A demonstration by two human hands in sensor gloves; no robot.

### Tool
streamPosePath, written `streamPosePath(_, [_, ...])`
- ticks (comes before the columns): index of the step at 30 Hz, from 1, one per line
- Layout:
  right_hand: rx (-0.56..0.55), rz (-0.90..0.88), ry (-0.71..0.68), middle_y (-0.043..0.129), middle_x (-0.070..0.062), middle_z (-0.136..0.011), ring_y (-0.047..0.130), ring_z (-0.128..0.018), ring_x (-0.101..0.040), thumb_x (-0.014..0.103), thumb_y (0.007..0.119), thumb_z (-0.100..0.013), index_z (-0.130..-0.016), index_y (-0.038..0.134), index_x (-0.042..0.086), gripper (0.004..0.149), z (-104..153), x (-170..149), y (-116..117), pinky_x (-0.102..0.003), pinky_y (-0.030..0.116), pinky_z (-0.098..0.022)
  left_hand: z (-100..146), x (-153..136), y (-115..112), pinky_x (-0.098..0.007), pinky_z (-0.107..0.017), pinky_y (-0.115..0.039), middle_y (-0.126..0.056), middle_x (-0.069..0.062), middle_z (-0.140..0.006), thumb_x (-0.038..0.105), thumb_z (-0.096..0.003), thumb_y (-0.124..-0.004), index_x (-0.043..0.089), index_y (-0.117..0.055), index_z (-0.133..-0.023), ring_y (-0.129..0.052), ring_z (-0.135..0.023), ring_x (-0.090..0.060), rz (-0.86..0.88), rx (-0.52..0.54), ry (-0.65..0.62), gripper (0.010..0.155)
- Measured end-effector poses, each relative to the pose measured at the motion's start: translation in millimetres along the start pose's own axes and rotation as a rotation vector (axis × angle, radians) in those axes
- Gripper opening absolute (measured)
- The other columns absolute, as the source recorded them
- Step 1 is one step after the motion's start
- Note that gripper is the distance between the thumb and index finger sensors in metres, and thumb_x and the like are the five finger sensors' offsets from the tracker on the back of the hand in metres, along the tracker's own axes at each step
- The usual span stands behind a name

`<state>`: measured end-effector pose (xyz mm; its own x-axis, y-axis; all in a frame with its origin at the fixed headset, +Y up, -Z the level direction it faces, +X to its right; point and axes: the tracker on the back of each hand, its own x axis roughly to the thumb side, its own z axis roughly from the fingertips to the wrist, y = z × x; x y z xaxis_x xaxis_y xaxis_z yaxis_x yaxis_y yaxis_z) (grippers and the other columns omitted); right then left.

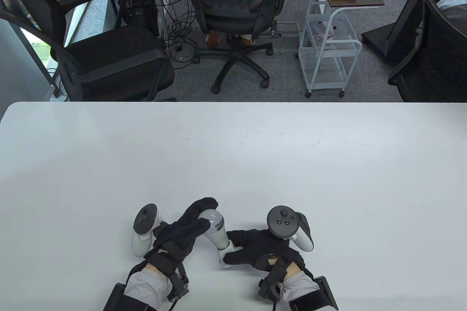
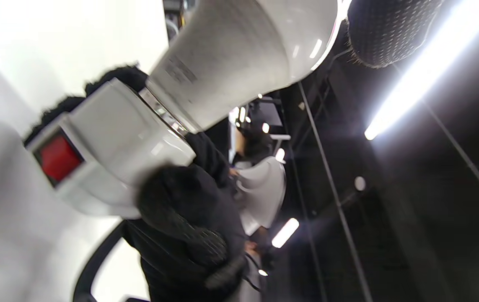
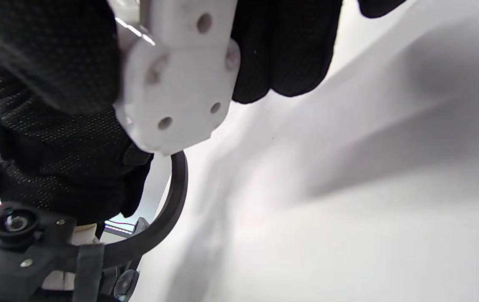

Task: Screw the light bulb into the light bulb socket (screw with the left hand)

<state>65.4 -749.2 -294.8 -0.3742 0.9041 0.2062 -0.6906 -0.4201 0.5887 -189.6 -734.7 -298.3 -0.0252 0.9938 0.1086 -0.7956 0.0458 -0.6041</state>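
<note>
Nearest us, at six o'clock on the white surface, our two gloved hands meet over the work. Our right hand lies low, its grip wrapped around the white light bulb socket, which shows only as a small white piece at the fingertips in the table view. The right wrist view shows the socket's flat mounting base with its screw holes, fingers folded over it and lifted just clear of the surface. We judge this hold is meant to keep the socket from spinning while the other hand turns.

Just to the eleven o'clock side of the socket, the light bulb leans away from it, dome toward eleven o'clock and neck toward five. Our left hand has its grip closed around the dome, fingers draped over the top, which suits the twisting motion the task gives to this hand. The left wrist view shows the bulb's neck entering the socket body, with a band of metal thread exposed at the joint; a red patch sits on the socket's side. From that exposed thread we judge the bulb is started but not fully seated, so more turns remain.

Beyond the far edge, toward twelve o'clock, stand office chairs and a wheeled cart, well apart from the work.
</note>
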Motion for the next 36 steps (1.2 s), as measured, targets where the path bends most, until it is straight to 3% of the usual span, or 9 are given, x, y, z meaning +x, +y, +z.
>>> streamPosePath(4, [0.005, -0.008, 0.003, 0.086, -0.022, -0.084, 0.084, -0.074, -0.046, 0.041, 0.094, -0.045, -0.092, 0.074, 0.005, 0.063, 0.2, -0.8, -0.7, -0.074, 0.045, -0.067, 0.6, 0.6, 1.9, -0.084, -0.067, -0.033, -0.043, -0.022, -0.114, 0.053, -0.0653, -0.073, 0.019, -0.044, -0.119, -0.036, -0.110, -0.046, 0.029, 0.022, -0.043, 0.070])
streamPosePath(7, [0.014, -0.036, -0.006, 0.086, -0.022, -0.083, 0.084, -0.074, -0.046, 0.042, 0.094, -0.045, -0.092, 0.074, 0.005, 0.063, -0.1, -2.3, -1.2, -0.074, 0.045, -0.067, -0.3, -2.3, 3.0, -0.085, -0.067, -0.033, -0.044, -0.021, -0.118, 0.046, -0.0661, -0.070, 0.016, -0.035, -0.121, -0.036, -0.112, -0.047, 0.132, -0.024, -0.076, 0.072])
streamPosePath(11, [0.020, -0.044, 0.003, 0.087, -0.022, -0.083, 0.084, -0.074, -0.046, 0.042, 0.094, -0.045, -0.092, 0.073, 0.006, 0.062, -0.9, -3.5, 0.3, -0.074, 0.045, -0.067, -0.7, -3.2, 1.8, -0.086, -0.067, -0.032, -0.042, -0.022, -0.121, 0.043, -0.0671, -0.065, 0.013, -0.036, -0.121, -0.033, -0.112, -0.050, 0.151, -0.034, -0.074, 0.068])
streamPosePath(14, [0.013, -0.042, 0.006, 0.086, -0.022, -0.084, 0.084, -0.075, -0.046, 0.042, 0.094, -0.045, -0.092, 0.073, 0.006, 0.062, -0.4, -3.1, 0.2, -0.074, 0.045, -0.067, -1.0, -2.3, -2.2, -0.086, -0.065, -0.027, -0.029, -0.029, -0.121, 0.052, -0.0678, -0.064, 0.018, -0.034, -0.122, -0.018, -0.110, -0.054, 0.098, -0.023, -0.052, 0.071])
streamPosePath(17, [0.010, -0.028, 0.008, 0.086, -0.022, -0.084, 0.084, -0.074, -0.046, 0.042, 0.094, -0.045, -0.092, 0.074, 0.006, 0.063, 0.0, -2.1, 0.8, -0.075, 0.045, -0.067, -0.5, -1.0, -2.8, -0.085, -0.066, -0.026, -0.025, -0.028, -0.116, 0.064, -0.0641, -0.070, 0.027, -0.037, -0.120, -0.019, -0.107, -0.053, 0.031, 0.011, -0.017, 0.074])
streamPosePath(21, [0.017, -0.017, 0.011, 0.086, -0.023, -0.083, 0.084, -0.074, -0.046, 0.041, 0.094, -0.045, -0.092, 0.074, 0.005, 0.063, -0.5, -1.6, 1.4, -0.074, 0.045, -0.067, 0.3, 1.0, -0.8, -0.084, -0.067, -0.032, -0.041, -0.023, -0.114, 0.054, -0.0662, -0.071, 0.025, -0.041, -0.119, -0.035, -0.108, -0.048, 0.010, 0.024, -0.022, 0.067])
streamPosePath(30, [0.044, -0.085, -0.012, 0.087, -0.021, -0.082, 0.085, -0.073, -0.045, 0.043, 0.094, -0.045, -0.091, 0.074, 0.006, 0.062, -1.7, -4.4, 1.8, -0.074, 0.046, -0.067, -0.7, -3.1, 2.4, -0.086, -0.066, -0.033, -0.043, -0.024, -0.119, 0.042, -0.0664, -0.067, 0.015, -0.035, -0.121, -0.036, -0.111, -0.050, 0.174, -0.043, -0.084, 0.069])
streamPosePath(34, [0.029, -0.075, 0.000, 0.087, -0.022, -0.083, 0.085, -0.074, -0.045, 0.042, 0.094, -0.045, -0.091, 0.074, 0.006, 0.062, -1.0, -4.7, 0.9, -0.074, 0.045, -0.067, -1.3, -4.6, 1.5, -0.087, -0.065, -0.030, -0.041, -0.023, -0.121, 0.042, -0.0667, -0.065, 0.014, -0.036, -0.121, -0.030, -0.111, -0.052, 0.180, -0.049, -0.074, 0.068])
streamPosePath(36, [0.010, -0.055, 0.002, 0.087, -0.022, -0.083, 0.084, -0.074, -0.045, 0.042, 0.094, -0.045, -0.091, 0.074, 0.006, 0.062, -0.3, -3.0, 0.3, -0.075, 0.044, -0.067, -0.9, -4.5, 0.2, -0.088, -0.064, -0.026, -0.038, -0.025, -0.121, 0.053, -0.0677, -0.064, 0.021, -0.036, -0.122, -0.024, -0.110, -0.054, 0.132, -0.034, -0.046, 0.069])
